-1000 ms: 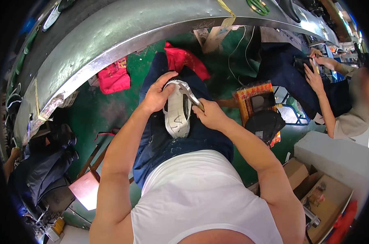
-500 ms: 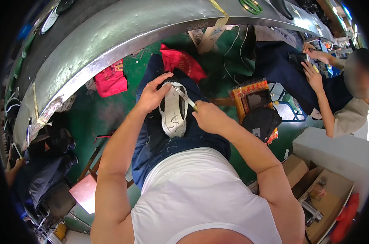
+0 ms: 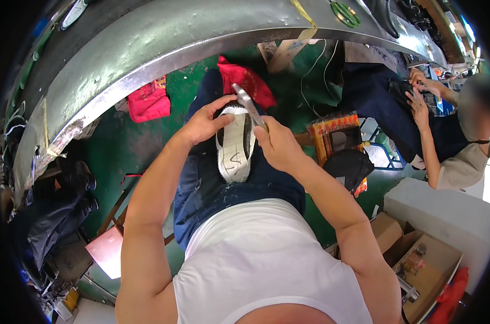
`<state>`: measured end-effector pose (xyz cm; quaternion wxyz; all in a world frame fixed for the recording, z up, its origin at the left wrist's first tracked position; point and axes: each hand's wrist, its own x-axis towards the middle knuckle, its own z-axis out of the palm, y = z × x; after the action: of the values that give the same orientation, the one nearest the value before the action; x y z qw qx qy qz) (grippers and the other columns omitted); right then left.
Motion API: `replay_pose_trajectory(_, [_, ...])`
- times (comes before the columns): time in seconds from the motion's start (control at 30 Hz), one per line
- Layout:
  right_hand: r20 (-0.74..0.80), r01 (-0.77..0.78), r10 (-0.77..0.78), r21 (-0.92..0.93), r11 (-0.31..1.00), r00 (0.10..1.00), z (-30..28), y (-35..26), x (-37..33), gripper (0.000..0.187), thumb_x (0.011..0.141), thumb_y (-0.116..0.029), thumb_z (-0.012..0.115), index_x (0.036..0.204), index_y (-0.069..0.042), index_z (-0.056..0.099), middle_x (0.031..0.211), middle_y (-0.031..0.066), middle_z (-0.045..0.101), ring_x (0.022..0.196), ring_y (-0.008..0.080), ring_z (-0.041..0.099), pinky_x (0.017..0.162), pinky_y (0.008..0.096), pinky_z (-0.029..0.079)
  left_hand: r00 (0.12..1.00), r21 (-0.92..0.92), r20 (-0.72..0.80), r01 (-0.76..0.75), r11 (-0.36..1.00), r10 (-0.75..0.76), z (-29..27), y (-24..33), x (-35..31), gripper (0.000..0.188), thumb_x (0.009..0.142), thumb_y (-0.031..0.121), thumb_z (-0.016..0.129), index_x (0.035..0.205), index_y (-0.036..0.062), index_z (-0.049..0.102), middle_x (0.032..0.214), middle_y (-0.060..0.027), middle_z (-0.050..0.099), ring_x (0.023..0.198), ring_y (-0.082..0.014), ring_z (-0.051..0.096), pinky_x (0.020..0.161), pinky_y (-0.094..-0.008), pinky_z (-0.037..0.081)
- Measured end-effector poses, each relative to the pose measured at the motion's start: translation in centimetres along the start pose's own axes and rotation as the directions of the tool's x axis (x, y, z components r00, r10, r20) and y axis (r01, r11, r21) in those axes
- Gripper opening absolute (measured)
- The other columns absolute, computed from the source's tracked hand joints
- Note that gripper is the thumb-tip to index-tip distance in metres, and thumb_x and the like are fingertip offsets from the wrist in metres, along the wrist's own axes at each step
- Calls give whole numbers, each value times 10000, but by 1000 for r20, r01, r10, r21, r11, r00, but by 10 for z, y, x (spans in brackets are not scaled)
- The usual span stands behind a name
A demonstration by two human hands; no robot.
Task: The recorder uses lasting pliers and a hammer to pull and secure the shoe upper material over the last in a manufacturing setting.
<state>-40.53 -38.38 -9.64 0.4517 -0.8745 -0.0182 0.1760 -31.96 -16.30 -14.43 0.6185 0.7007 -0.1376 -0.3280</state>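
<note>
Green floor behind; left hand point(image 3: 204, 123) fingers grasping white shoe point(image 3: 235, 148), toe hidden; right hand point(image 3: 277, 144) clenched on metal tool point(image 3: 247, 102).

I see a curved grey metal workbench edge point(image 3: 147, 48) arching across the top of the frame, a green painted floor point(image 3: 120, 146) beneath, open brown cardboard boxes point(image 3: 418, 259) lower right, and red cloths point(image 3: 147, 100) upper centre.
</note>
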Motion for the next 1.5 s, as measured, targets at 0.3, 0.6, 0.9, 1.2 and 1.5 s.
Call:
replay_pose_trajectory(0.3, [-244,80,-48,122,989,969,12,35,-14,351,926,-319,661,1004,8,563,743,67,636,608,123,607,593,307,505,985,-84,-84,145,986,-152,25,-3,-41,687,922,84,594,1535,38,288,1440,-123,487,1316,-201,463,1108,-311,337])
replay_pose_trajectory(0.6, [105,-215,190,347,913,976,27,58,-7,385,784,-191,772,992,40,545,792,125,651,639,174,646,607,327,517,951,-424,107,308,852,-290,28,1,-60,937,711,-107,464,1576,175,242,1443,-66,484,1243,-149,531,1000,-280,448])
replay_pose_trajectory(0.9, [164,-352,325,178,919,931,-27,45,-59,202,916,-203,615,976,-13,578,786,138,673,702,252,665,675,379,517,965,-332,-191,108,937,-179,88,-47,-72,966,770,18,740,1556,19,179,1445,-138,478,1328,-224,455,1103,-301,341])
replay_pose_trajectory(1.2, [239,288,-205,-392,874,949,-24,20,-54,336,877,-118,585,1136,95,568,988,236,666,905,439,646,832,474,512,956,-32,-262,129,991,-133,105,-49,-64,964,856,53,694,1556,-11,35,1451,-201,441,1315,-239,451,1103,-306,334])
replay_pose_trajectory(1.5, [691,343,310,-634,693,653,-46,-53,14,253,828,-103,542,918,59,714,952,269,689,912,383,687,777,448,542,930,55,-313,220,974,-192,112,-61,-66,930,871,160,653,1520,-102,41,1527,-316,291,1418,-357,343,1150,-328,280])
